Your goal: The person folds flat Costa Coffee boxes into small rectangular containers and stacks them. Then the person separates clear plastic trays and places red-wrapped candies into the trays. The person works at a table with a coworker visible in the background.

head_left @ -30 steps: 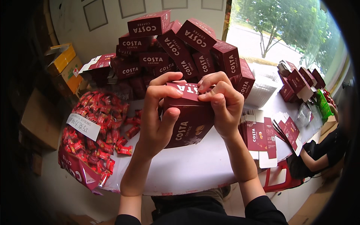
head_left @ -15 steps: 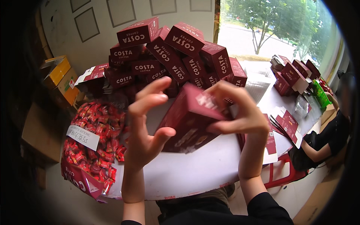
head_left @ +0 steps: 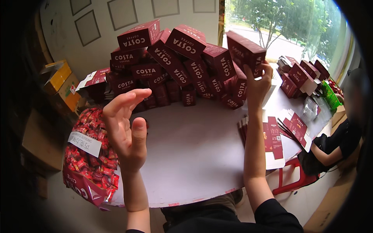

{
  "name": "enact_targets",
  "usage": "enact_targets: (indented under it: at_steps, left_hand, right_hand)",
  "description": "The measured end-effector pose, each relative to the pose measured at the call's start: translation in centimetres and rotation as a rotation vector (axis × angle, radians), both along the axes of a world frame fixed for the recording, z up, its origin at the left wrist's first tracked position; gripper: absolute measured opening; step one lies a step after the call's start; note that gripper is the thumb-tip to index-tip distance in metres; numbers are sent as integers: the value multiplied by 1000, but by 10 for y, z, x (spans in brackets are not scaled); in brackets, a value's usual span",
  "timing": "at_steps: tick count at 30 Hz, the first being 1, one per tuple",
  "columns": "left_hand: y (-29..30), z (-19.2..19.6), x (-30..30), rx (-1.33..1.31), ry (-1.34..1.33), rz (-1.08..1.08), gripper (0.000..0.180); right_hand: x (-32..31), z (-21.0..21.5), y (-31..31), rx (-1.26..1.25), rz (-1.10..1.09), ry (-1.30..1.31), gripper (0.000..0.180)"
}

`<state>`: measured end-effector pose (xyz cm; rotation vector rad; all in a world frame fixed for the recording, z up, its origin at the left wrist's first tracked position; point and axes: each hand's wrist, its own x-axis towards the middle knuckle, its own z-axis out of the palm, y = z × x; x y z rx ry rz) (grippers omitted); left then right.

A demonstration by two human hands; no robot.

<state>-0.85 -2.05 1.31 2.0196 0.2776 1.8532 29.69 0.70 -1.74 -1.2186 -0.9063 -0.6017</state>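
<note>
At the right-hand end of the pile of boxes point(head_left: 171, 62), up in front of the window point(head_left: 256, 23), we see one maroon box point(head_left: 245, 48) raised clear of the counter point(head_left: 194, 155). Our right hand point(head_left: 260, 84) grips it by its near right end, fingers and thumb pinched around that corner. From this hand the box reaches up and to the left, away from us; its long axis slants from upper left to lower right. Its lower left side overlaps the pile in our view, and we cannot tell whether they touch. The left hand point(head_left: 123, 134) is well apart from it, empty and relaxed, fingers curved above the thumb, nearest to the bag of sweets point(head_left: 83, 188).

Half a second ago we had the box low over the middle of the counter, between both hands, and a second ago both were touching its top. Now only the right hand has it, higher and farther right, and bare counter shows between our forearms.
</note>
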Motion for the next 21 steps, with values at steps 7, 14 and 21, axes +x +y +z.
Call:
enact_targets:
  at_steps: [7,14,21]
  left_hand:
    - [0,2,-3,-6,24,7,40]
    - [2,0,1,8,52,-9,38]
    - [2,2,-9,7,54,-10,39]
  right_hand:
    - [-10,-8,10,-133,25,-162,23]
    - [-15,10,-9,-83,120,-66,16]
    - [12,42,-63,-433,-19,-156,29]
